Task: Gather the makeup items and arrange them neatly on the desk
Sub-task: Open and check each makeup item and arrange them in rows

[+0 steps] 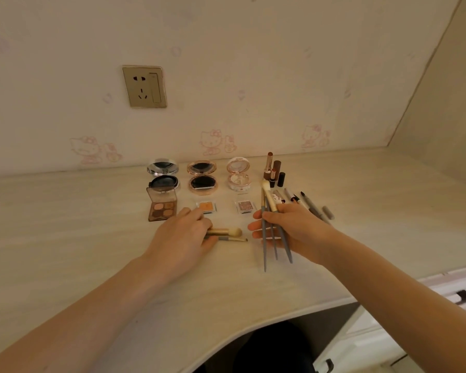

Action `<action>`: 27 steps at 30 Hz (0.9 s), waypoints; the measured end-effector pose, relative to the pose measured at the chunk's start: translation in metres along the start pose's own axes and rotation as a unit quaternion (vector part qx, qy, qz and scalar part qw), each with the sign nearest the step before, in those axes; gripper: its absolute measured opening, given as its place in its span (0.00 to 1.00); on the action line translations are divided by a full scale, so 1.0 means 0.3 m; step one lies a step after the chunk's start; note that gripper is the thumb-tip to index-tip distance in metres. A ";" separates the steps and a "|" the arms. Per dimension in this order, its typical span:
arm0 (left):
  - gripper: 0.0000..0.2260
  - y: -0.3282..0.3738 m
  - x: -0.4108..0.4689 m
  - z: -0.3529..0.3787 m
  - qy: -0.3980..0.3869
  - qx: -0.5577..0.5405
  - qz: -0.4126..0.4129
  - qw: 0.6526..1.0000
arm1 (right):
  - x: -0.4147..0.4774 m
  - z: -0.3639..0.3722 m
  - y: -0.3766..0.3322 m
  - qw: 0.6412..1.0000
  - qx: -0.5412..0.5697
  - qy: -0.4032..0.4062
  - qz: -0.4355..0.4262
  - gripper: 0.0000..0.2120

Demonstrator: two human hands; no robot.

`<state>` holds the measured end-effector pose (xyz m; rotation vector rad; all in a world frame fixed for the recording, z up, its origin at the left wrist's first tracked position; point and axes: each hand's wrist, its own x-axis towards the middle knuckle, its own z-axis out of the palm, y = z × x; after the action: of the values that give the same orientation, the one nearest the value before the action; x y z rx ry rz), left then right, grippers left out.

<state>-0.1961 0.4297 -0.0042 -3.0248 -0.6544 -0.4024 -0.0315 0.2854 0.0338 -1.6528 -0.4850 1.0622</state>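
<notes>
- Since the three round mirrored compacts [202,177], small square eyeshadow pans [206,206] and brown lipstick tubes [269,165] stood in rows near the wall, the brushes looked like the last loose group on the pale wood-grain desk [92,238].
- The right hand [288,227] curled round a bunch of slim grey-handled makeup brushes [276,238], bristles up, probably to set them down together.
- The left hand [184,232] lay palm down, fingers curled onto the short gold-handled powder brush [226,232], which lay flat beside a thin gold-tipped brush [233,239], likely to line them up.
</notes>
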 end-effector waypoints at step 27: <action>0.09 0.121 -0.034 -0.102 -0.169 -0.706 -0.251 0.640 | 0.006 0.165 -0.012 0.990 0.053 -0.024 -0.131 0.10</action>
<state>-0.1978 0.3901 0.0241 -4.3193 -2.0875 -0.5035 -0.0711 0.3156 0.0343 -1.4294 -0.6473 0.9184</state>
